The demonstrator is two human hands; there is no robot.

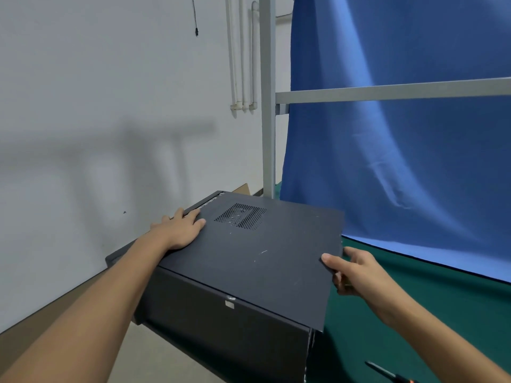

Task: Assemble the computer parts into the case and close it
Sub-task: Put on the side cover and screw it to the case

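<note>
Checker: Progress on the build?

Me: Late stage, by my read. Black box-shaped metal computer case [221, 327] lies on its side at the left end of the green cloth-covered table [414, 313]. Black sheet-metal side panel [262, 255] with a perforated vent patch [240, 216] lies on top and hides the interior, so I cannot tell which parts are fitted. Panel looks unseated: its right edge overhangs the case body.

Checker: Hands?

Me: Left hand [179, 230] lies flat on the side panel near its far-left edge, fingers straight, gripping nothing. Right hand [356, 272] pinches the overhanging right edge, thumb on top, fingers curled beneath.

Checker: What's left?

Me: Judging from this, slide the panel home until flush, then fasten it. No screws visible. Black-shafted screwdriver with an orange-marked handle [387, 374] lies on the green cloth near my right forearm, apart from the case.

Checker: Anything in the way?

Me: Nothing on the panel itself. Grey metal frame post [268, 106] stands just behind the case's far corner. Blue cloth backdrop [401, 134] hangs to the right, near the panel's far-right corner. Brown cardboard sheet [243, 188] pokes up behind the case against the white wall [83, 106]. Main risk, I judge: the case seems to reach past the table's left edge, so a hard leftward push could shift it.
</note>
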